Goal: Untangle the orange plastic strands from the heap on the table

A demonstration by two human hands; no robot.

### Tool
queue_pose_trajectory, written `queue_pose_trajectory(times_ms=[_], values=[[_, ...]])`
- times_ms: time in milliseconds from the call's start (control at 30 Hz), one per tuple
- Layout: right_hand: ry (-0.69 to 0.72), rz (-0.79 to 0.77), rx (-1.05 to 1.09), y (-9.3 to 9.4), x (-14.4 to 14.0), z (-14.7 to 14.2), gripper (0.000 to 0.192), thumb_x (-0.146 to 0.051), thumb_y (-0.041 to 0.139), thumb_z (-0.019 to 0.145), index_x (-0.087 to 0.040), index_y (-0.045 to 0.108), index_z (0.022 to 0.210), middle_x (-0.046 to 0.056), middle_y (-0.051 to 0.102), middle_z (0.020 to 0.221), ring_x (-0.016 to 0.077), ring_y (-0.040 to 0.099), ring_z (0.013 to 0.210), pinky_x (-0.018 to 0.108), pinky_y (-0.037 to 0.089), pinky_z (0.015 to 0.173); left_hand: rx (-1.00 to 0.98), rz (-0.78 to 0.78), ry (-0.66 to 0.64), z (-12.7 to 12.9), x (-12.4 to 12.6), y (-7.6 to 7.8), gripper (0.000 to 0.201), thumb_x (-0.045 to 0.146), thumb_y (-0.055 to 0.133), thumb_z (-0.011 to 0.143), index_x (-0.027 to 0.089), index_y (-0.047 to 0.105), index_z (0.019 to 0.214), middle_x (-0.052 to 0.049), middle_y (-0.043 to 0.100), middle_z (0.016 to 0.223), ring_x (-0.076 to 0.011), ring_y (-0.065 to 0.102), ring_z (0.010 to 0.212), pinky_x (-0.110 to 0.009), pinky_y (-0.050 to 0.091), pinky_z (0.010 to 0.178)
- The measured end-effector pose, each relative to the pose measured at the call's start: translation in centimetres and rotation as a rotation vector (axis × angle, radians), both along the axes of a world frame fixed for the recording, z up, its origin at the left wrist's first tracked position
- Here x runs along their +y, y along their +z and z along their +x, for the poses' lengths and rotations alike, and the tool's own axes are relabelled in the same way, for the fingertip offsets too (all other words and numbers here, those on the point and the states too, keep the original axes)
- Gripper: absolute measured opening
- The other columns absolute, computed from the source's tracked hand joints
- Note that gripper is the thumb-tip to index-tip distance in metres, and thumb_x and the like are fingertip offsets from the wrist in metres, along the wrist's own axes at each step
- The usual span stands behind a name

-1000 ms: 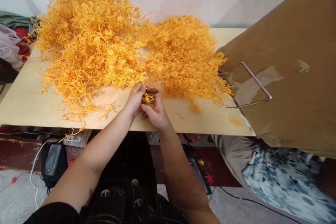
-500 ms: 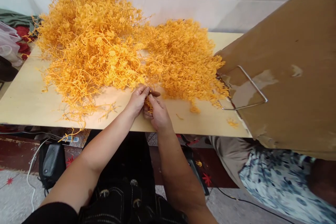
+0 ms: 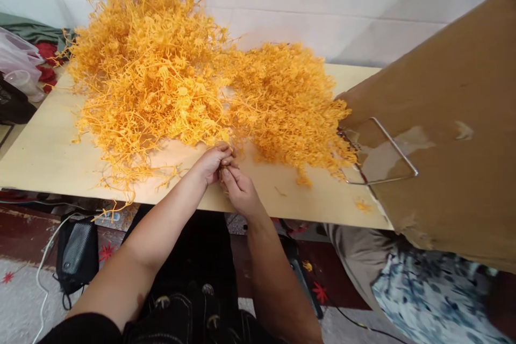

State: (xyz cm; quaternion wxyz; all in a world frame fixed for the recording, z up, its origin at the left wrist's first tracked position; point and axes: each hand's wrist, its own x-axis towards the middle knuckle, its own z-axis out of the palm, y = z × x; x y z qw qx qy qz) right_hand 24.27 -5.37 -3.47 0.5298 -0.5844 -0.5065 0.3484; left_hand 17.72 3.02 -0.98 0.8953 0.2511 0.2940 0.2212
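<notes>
A big tangled heap of orange plastic sprigs [image 3: 161, 75] covers the back of the pale wooden table [image 3: 44, 156], with a second, lower mound [image 3: 290, 102] to its right. My left hand [image 3: 212, 162] and my right hand [image 3: 241, 191] meet at the near edge of the heap. Their fingertips pinch a small orange piece between them, mostly hidden by the fingers. Both forearms reach up from the bottom of the view.
A large brown cardboard sheet [image 3: 443, 118] with a metal wire loop [image 3: 382, 150] leans over the table's right end. A person in patterned cloth [image 3: 423, 285] sits below it. Loose orange bits [image 3: 363, 205] lie near the front edge. A black speaker [image 3: 76, 258] and cables lie on the floor.
My hands have closed tighter together around the small orange piece, which showed between them a second ago. The view has shifted slightly downward.
</notes>
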Motion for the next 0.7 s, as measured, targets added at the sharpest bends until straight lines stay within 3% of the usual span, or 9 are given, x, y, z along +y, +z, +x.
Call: queue_pose_trajectory(times_ms=[133,267,333,467,600,700], values=[[0.165,-0.017,-0.133,1.2,-0.6,-0.1,0.033,-0.044,0.042,0.083,-0.020,0.043,0.060,-0.003,0.036,0.054,0.0095,0.035,0.051,0.023,0.032,0.047,0.002,-0.085,0.005,-0.1,0.3,0.3,0.025,0.006,0.036,0.084,0.015,0.036,0.061,0.009,0.030,0.041,0.0000,0.029,0.031,-0.010,0.025,0.039],[0.519,-0.065,-0.214,2.4,-2.6,-2.7,0.028,-0.033,0.040,0.086,-0.019,0.042,0.062,-0.003,0.038,0.056,0.0085,0.035,0.052,0.023,0.032,0.051,-0.025,-0.125,0.011,0.5,0.7,-0.1,0.026,0.017,0.032,0.088,0.016,0.039,0.064,0.009,0.023,0.039,-0.0016,0.023,0.030,-0.012,0.021,0.036],[0.530,-0.067,-0.217,2.7,-3.5,-3.2,0.025,-0.030,0.039,0.086,-0.019,0.045,0.064,-0.003,0.041,0.058,0.0083,0.038,0.053,0.022,0.033,0.052,-0.033,-0.049,0.099,0.9,0.7,-0.4,0.024,0.017,0.033,0.088,0.016,0.039,0.064,0.008,0.029,0.041,-0.0026,0.031,0.033,-0.013,0.027,0.038],[0.164,-0.137,-0.124,3.6,-3.6,0.5,0.023,-0.037,0.045,0.082,-0.018,0.056,0.073,-0.002,0.044,0.057,0.0084,0.038,0.051,0.023,0.031,0.047,0.009,0.088,0.064,1.0,0.2,-0.5,0.021,0.017,0.036,0.086,0.015,0.044,0.067,0.004,0.046,0.049,-0.0058,0.048,0.042,-0.018,0.041,0.049],[-0.249,-0.116,-0.138,5.7,-0.9,8.1,0.022,-0.038,0.057,0.072,-0.019,0.063,0.079,-0.001,0.046,0.057,0.0075,0.033,0.046,0.026,0.025,0.045,0.057,0.100,0.057,0.5,-0.5,-0.3,0.021,0.019,0.035,0.087,0.014,0.049,0.072,0.003,0.049,0.053,-0.0062,0.051,0.043,-0.021,0.045,0.054],[-0.545,-0.056,-0.278,6.7,1.8,13.4,0.023,-0.034,0.056,0.072,-0.019,0.065,0.088,0.002,0.047,0.061,0.0094,0.035,0.051,0.034,0.029,0.054,0.067,0.120,0.119,0.0,-1.0,-0.3,0.023,0.022,0.034,0.088,0.013,0.052,0.077,0.002,0.051,0.056,-0.0062,0.053,0.044,-0.021,0.045,0.055]])
